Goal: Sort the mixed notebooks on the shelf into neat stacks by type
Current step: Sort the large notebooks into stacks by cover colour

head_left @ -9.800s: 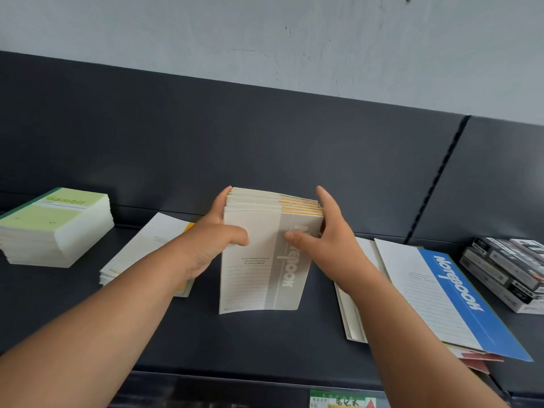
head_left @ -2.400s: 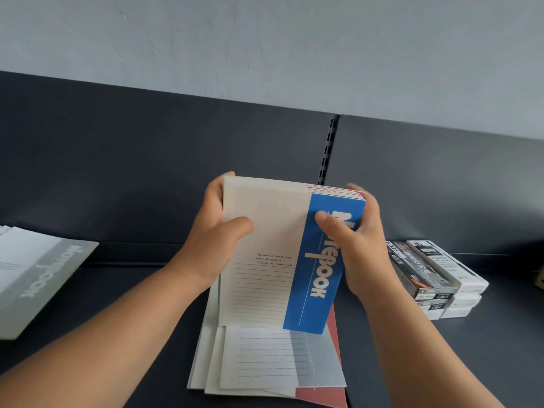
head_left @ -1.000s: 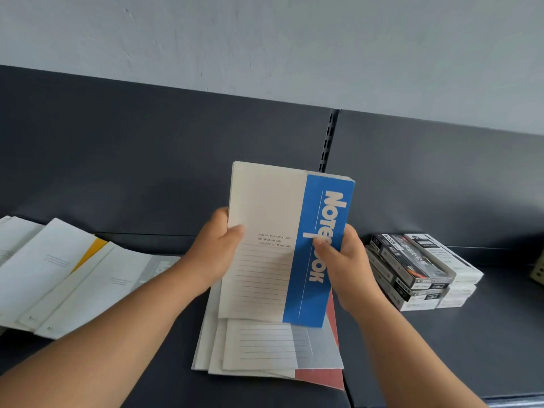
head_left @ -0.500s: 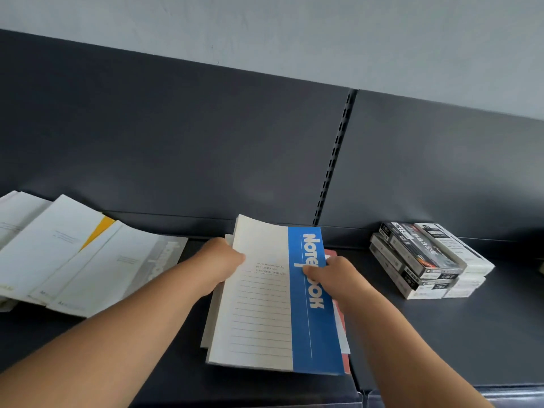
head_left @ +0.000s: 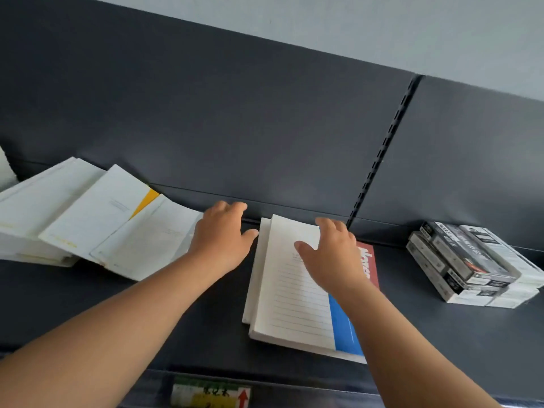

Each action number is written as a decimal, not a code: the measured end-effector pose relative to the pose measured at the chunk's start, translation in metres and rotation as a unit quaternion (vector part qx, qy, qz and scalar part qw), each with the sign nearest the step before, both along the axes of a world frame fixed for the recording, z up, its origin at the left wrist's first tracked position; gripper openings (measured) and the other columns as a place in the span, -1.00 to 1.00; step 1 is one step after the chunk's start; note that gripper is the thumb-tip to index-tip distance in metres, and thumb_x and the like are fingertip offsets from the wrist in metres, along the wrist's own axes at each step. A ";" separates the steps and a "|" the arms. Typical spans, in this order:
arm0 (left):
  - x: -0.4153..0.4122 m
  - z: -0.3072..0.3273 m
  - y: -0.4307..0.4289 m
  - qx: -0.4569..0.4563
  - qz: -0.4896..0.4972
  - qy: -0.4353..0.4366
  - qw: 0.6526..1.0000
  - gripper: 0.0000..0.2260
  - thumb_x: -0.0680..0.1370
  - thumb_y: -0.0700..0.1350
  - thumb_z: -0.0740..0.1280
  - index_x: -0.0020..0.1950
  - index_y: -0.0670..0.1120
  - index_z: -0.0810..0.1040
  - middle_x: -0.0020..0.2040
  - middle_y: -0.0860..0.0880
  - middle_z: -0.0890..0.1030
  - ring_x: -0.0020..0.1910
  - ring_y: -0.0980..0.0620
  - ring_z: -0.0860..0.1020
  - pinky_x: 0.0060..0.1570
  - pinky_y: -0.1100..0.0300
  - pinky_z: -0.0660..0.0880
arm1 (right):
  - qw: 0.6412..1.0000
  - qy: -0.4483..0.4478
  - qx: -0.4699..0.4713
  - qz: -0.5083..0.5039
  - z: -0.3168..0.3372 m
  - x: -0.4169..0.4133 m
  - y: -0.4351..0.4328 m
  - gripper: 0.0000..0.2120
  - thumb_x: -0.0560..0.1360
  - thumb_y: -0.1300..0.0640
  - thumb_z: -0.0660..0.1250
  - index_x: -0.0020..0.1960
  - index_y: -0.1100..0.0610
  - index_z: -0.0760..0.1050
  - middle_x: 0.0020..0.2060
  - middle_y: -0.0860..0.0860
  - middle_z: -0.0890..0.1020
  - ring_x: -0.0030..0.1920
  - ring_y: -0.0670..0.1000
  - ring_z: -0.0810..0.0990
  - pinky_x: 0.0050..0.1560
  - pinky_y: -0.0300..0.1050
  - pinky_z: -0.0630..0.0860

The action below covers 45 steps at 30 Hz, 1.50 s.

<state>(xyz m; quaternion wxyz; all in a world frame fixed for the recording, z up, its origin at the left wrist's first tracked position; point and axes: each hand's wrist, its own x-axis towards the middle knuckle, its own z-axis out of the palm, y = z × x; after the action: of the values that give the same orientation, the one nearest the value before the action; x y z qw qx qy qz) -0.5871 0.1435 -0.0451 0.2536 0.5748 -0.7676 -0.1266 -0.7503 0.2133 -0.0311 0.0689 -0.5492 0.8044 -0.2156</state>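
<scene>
A stack of cream notebooks with a blue spine band (head_left: 290, 293) lies flat on the dark shelf (head_left: 176, 334). A red-banded notebook (head_left: 366, 262) pokes out under its right side. My right hand (head_left: 329, 254) hovers over or rests on the top cover with fingers spread and relaxed. My left hand (head_left: 220, 234) is just left of the stack, fingers loosely curved, holding nothing. To the left, a slumped spread of cream notebooks (head_left: 97, 219), one with a yellow band (head_left: 145, 201), leans across the shelf.
A pile of black-and-white boxes (head_left: 468, 263) sits at the right of the shelf. The dark back panel carries a slotted upright (head_left: 382, 148). A price label (head_left: 212, 394) is fixed to the shelf's front edge.
The blue-banded stack was held upright in both hands, then laid flat on the shelf. Both hands have let go of it and the left hand has shifted left.
</scene>
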 end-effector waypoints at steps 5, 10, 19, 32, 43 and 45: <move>0.057 0.000 -0.013 -0.017 0.015 -0.060 0.998 -0.50 0.56 0.12 0.28 0.45 -0.03 0.30 0.36 -0.08 0.42 0.33 -0.11 0.38 0.25 0.04 0.34 | 0.993 -0.071 -0.006 0.091 0.005 0.071 -0.015 -0.47 0.59 0.01 0.25 0.51 0.07 0.21 0.46 0.02 0.30 0.43 0.07 0.30 0.39 -0.06 0.27; 0.127 -0.001 -0.034 -0.005 0.063 -0.143 0.988 -0.52 0.55 0.16 0.25 0.39 -0.03 0.33 0.31 -0.08 0.45 0.30 -0.11 0.40 0.21 0.03 0.33 | 0.972 -0.203 0.053 0.102 -0.008 0.134 -0.046 -0.49 0.58 0.05 0.23 0.50 0.06 0.22 0.41 0.03 0.39 0.36 0.08 0.41 0.31 -0.07 0.38; 0.199 -0.012 -0.054 0.046 0.040 -0.258 0.964 -0.54 0.56 0.20 0.11 0.42 0.07 0.31 0.45 -0.02 0.26 0.46 -0.13 0.12 0.38 -0.07 0.09 | 0.979 -0.072 0.190 0.009 -0.049 0.198 -0.079 -0.23 0.49 -0.25 0.18 0.57 -0.01 -0.02 0.56 0.06 0.10 0.56 0.21 -0.18 0.50 0.20 -0.07; 0.211 0.011 -0.072 0.135 0.083 0.094 0.983 -0.54 0.45 -0.19 0.36 0.27 -0.14 0.25 -0.09 -0.03 0.46 -0.24 0.04 0.44 -0.42 0.20 0.26 | 0.980 -0.160 0.114 0.041 -0.041 0.240 -0.097 -0.32 0.47 -0.12 0.35 0.46 0.09 0.15 0.35 0.04 0.38 0.38 0.17 0.24 0.25 -0.04 0.27; 0.243 0.018 -0.091 0.223 0.104 0.272 0.930 -0.47 0.50 -0.31 0.22 0.45 -0.09 0.21 -0.16 0.10 0.32 -0.22 0.11 0.39 -0.28 0.20 0.38 | 0.913 -0.406 0.020 0.029 -0.040 0.243 -0.112 -0.59 0.51 0.09 0.36 0.28 0.02 0.25 -0.12 -0.19 0.42 -0.13 -0.13 0.47 -0.12 -0.22 0.44; 0.254 0.019 -0.095 0.209 0.108 0.264 0.935 -0.46 0.49 -0.30 0.21 0.46 -0.06 0.22 -0.14 0.09 0.36 -0.16 0.04 0.46 -0.25 0.15 0.43 | 0.875 -0.482 0.014 0.043 -0.037 0.247 -0.117 -0.45 0.54 0.12 0.36 0.43 0.08 0.19 -0.10 -0.18 0.43 -0.13 -0.13 0.47 -0.05 -0.20 0.39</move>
<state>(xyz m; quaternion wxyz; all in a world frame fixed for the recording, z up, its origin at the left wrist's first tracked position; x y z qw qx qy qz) -0.3328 0.0484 -0.0261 0.3338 0.6402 -0.5622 -0.4033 -0.5036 0.0961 -0.0684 0.4647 -0.4106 0.6502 -0.4389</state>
